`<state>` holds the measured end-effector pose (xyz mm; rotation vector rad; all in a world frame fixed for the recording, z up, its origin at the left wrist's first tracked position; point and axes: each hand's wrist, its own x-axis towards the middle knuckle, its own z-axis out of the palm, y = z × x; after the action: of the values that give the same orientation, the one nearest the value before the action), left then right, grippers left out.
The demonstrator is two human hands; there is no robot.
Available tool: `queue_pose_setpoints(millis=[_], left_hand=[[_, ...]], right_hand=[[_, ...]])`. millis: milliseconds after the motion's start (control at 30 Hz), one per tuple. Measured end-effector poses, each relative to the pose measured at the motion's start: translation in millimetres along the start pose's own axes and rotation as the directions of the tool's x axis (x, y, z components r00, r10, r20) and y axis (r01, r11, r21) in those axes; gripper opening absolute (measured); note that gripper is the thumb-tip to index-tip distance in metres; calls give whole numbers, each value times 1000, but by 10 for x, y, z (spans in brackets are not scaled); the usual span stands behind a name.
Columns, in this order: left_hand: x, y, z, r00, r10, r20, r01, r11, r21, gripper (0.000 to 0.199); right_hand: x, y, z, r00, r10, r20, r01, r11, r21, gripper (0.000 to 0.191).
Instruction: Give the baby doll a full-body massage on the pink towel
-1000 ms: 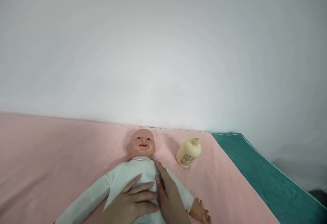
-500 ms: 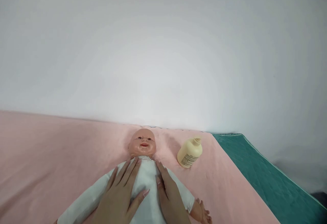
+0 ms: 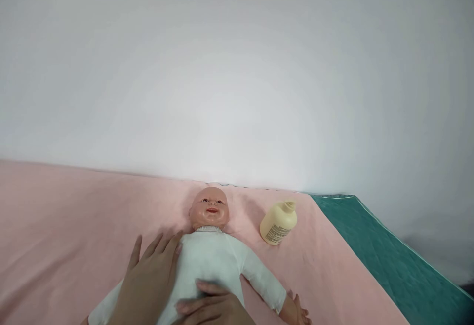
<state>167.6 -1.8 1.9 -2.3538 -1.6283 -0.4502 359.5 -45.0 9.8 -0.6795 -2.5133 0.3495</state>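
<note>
A baby doll (image 3: 211, 253) with a white cloth body lies on its back, its bald head toward the wall. My left hand (image 3: 150, 275) rests with fingers stretched out along the doll's shoulder and upper arm on the left side, hiding part of that sleeve. Lower down, my right hand (image 3: 215, 307) is over the doll's belly, fingers apart and pointing left, slightly blurred. Neither hand holds anything. To the right of the doll's head stands a pale yellow bottle (image 3: 278, 223) with a pump-like top and printed text.
A pink sheet (image 3: 66, 226) spreads under the doll and bottle. Beyond its right edge lies a green mat (image 3: 392, 251) with pale piping. A plain white wall (image 3: 237, 68) rises directly behind the doll's head.
My left hand has slid from the doll's chest outward to the left shoulder side. My right hand has moved down from the chest to the belly and turned leftward.
</note>
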Motion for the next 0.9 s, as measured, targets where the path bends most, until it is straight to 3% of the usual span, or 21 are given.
queue_pose_setpoints(millis=[100, 167, 267, 367, 500, 633, 900], left_hand=[[-9, 8, -11, 1000, 13, 12, -13, 1000, 0, 53], [-14, 10, -17, 1000, 20, 14, -19, 1000, -16, 53], [-10, -4, -15, 1000, 26, 15, -25, 998, -63, 50], [11, -18, -13, 999, -7, 31, 10, 994, -107, 48], [40, -15, -14, 997, -46, 59, 53, 989, -135, 49], [55, -9, -19, 992, -57, 110, 71, 989, -133, 50], [81, -12, -67, 988, -71, 134, 88, 988, -128, 50]], right_hand=[[-22, 25, -25, 998, 57, 11, -58, 996, 68, 37], [-3, -21, -138, 983, 182, 30, -183, 981, 65, 38], [47, -115, -304, 931, 365, 33, -366, 929, 56, 46], [55, -142, -348, 880, 472, -46, -469, 880, 75, 53], [-13, -78, -253, 812, 560, -162, -546, 828, 123, 62], [-54, -42, -181, 739, 647, -189, -624, 763, 169, 65], [-23, -112, -231, 727, 654, -209, -621, 756, 205, 61]])
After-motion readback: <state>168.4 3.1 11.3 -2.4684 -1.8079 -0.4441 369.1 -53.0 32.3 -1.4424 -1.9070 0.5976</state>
